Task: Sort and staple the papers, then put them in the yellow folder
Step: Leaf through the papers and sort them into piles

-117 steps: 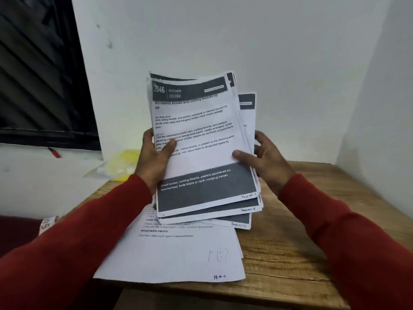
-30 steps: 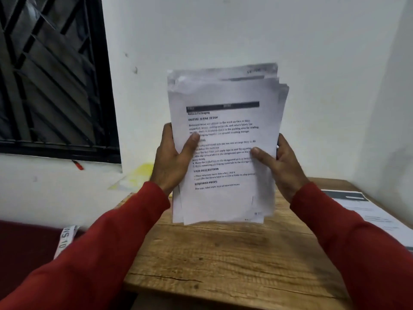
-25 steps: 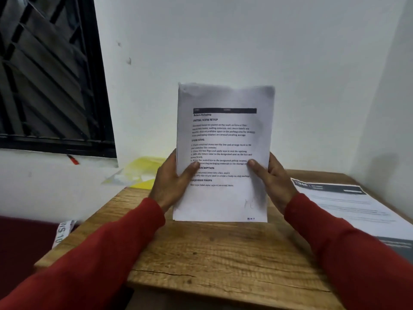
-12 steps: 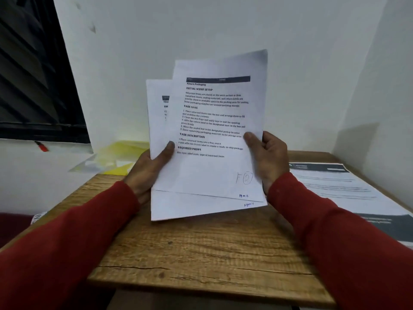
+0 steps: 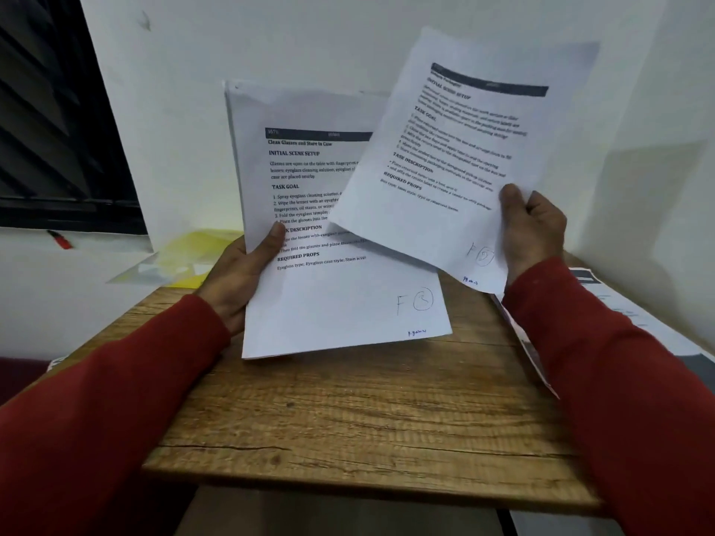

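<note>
We saw the papers split between two hands above the wooden table [image 5: 367, 419]. The left hand [image 5: 240, 276] held a small stack of sheets [image 5: 336, 295] headed "Clean Glasses and Store in Case", upright and leaning a little back over the far part of the table, its lower edge close above the wood; whether it touched, we could not tell. The thumb [image 5: 272, 236] pressed flat on the front of the top page at its left edge, and the other fingers were hidden behind the stack, so the hand pinched the stack between thumb and fingers. A handwritten "F" and a circled figure stood near the lower right corner of that page.

The right hand [image 5: 534, 234] gripped a single sheet [image 5: 452, 160] by its lower right edge, fingers curled round the margin and thumb on the front. This sheet was tilted clockwise and overlapped the upper right part of the stack, lying in front of it.

At the table's far left corner, beyond the left hand, lay the yellow folder [image 5: 193, 253], partly under a clear plastic sleeve. On the table's right side, behind the right red sleeve [image 5: 619, 381], lay more printed pages [image 5: 634, 323] with dark header bands. Left of the table, against the white wall, we saw a dark window grille [image 5: 50, 121].
</note>
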A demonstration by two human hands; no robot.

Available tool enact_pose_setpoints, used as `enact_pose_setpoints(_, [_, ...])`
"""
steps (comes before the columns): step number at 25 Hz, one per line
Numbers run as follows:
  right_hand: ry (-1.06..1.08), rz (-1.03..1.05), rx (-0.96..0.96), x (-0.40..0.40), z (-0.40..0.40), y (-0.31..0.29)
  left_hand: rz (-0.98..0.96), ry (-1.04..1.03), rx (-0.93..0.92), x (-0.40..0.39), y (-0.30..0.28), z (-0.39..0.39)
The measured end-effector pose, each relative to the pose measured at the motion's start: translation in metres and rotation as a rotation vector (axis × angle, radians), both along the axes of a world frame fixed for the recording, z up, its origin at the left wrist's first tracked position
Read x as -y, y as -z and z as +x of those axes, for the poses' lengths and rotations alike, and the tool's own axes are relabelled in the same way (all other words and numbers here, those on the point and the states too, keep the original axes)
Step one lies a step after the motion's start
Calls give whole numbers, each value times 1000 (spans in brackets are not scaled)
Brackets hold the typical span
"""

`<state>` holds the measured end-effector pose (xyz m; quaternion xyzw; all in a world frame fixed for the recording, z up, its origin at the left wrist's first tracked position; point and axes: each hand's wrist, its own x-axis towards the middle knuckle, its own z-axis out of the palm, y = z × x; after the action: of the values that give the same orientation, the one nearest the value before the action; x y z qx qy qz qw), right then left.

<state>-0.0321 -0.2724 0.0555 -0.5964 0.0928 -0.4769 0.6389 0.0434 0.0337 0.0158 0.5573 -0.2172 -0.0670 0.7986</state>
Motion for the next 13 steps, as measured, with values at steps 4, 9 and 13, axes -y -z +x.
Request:
enact_pose_setpoints(4, [-11,-8,-4,9,7,9,-1,-13,0,1,1,0])
enact_pose_setpoints(9, [-16,-57,-43,10,10,11,23,-60,3,-4,-1,6])
enact_pose_setpoints(13, [-43,-288,-485,11,2,13,-8,-273,60,-26,-10,23])
